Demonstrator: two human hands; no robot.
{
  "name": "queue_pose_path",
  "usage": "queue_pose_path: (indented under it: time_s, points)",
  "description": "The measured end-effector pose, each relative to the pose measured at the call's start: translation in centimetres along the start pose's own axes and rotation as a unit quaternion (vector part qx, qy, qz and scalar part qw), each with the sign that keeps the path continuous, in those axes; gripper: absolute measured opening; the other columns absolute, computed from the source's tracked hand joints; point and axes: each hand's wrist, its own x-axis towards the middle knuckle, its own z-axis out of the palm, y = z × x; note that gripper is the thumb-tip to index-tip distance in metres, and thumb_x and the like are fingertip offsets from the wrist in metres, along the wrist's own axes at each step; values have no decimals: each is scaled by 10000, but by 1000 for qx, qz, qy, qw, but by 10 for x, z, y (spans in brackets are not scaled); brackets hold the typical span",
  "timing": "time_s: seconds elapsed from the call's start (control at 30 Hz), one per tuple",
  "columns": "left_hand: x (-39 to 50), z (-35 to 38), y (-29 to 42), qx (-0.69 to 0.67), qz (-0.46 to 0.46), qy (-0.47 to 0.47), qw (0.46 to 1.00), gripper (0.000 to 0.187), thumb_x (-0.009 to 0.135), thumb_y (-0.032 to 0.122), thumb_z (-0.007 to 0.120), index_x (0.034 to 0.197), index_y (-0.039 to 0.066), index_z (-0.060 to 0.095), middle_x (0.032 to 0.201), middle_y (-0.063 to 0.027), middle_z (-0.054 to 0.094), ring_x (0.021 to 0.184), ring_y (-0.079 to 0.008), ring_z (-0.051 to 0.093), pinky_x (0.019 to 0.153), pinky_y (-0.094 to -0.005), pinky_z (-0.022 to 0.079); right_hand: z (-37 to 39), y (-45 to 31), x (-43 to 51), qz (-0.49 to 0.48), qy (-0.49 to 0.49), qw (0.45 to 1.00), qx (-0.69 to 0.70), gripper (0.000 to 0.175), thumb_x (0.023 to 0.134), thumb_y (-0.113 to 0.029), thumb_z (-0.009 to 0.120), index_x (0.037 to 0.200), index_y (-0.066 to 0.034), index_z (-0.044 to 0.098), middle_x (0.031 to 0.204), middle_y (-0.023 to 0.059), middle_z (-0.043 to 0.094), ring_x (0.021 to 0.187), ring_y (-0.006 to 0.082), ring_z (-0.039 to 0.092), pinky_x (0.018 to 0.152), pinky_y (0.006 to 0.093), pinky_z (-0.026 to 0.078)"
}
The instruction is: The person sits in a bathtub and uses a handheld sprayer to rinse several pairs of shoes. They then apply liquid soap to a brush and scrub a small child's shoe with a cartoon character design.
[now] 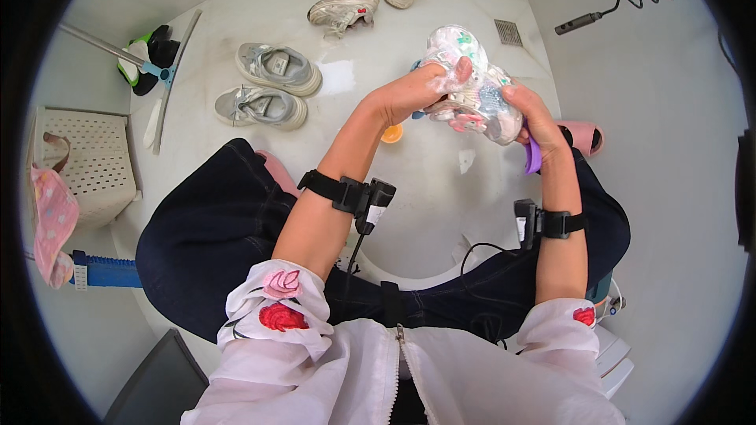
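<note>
A child's white sneaker [495, 103] with pink, blue and green decorations is held up over the floor, wet with soapy foam. My left hand [434, 85] grips it from the left, thumb raised and coated in suds. On the opposite side, my right hand [534, 115] has its fingers around the shoe's edge. A purple handle [533, 156], perhaps of a brush, pokes out below the right palm; its other end is hidden. Whether the soapy bundle is one shoe or a pair, I cannot tell. Below my left wrist, a small orange cup [391, 133] sits on the floor.
Two grey sneakers [277, 68] stand left; several dirty children's shoes [345, 12] lie farther back. A floor squeegee [168, 74] leans left above a perforated beige basket [88, 159]. A floor drain [508, 32] is at back right, near a coiled cord [644, 0].
</note>
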Motion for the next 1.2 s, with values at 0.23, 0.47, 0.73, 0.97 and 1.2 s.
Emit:
queue_pose_path:
  time_s: [0.23, 0.47, 0.73, 0.97, 1.2]
  points:
    - [3, 13, -14, -165, -21, -12, 986, 760, 843, 708, 438, 1205, 47, 534, 1082, -65, 605, 934, -131, 585, 762, -260, 478, -5, -11, 10, -17, -69, 997, -42, 689, 802, -397, 677, 1319, 16, 487, 1053, 70, 628, 765, 67, 598, 544, 184, 459]
    - [9, 25, -25, -354, -5, -12, 935, 705, 897, 611, 440, 1270, 12, 466, 1143, -102, 598, 1013, -188, 614, 862, -308, 520, -2, -20, 24, -28, -28, 998, -39, 562, 854, -311, 635, 1300, 8, 516, 1088, 103, 627, 882, 137, 609, 737, 252, 498]
    - [24, 7, -34, -438, 39, 135, 888, 619, 994, 500, 268, 1305, -13, 421, 1172, -108, 575, 1010, -216, 596, 879, -347, 501, 61, -15, -1, -249, 265, 825, -433, 360, 962, -227, 442, 1301, -166, 545, 846, 182, 650, 697, 255, 615, 644, 352, 478]
    - [19, 18, -47, -185, 58, 229, 954, 486, 973, 490, 410, 954, 58, 631, 784, 8, 571, 681, -92, 498, 588, -233, 355, 63, 13, 26, -236, 290, 826, -421, 412, 918, -99, 517, 1313, -214, 523, 765, 244, 549, 569, 258, 484, 602, 328, 451]
    - [9, 7, -49, -43, 28, 238, 970, 310, 900, 288, 519, 1011, 25, 639, 886, -16, 604, 783, -116, 504, 701, -281, 409, 72, 3, 18, -238, 222, 875, -357, 389, 913, -139, 526, 1302, -154, 529, 704, 212, 560, 636, 309, 506, 604, 378, 447]
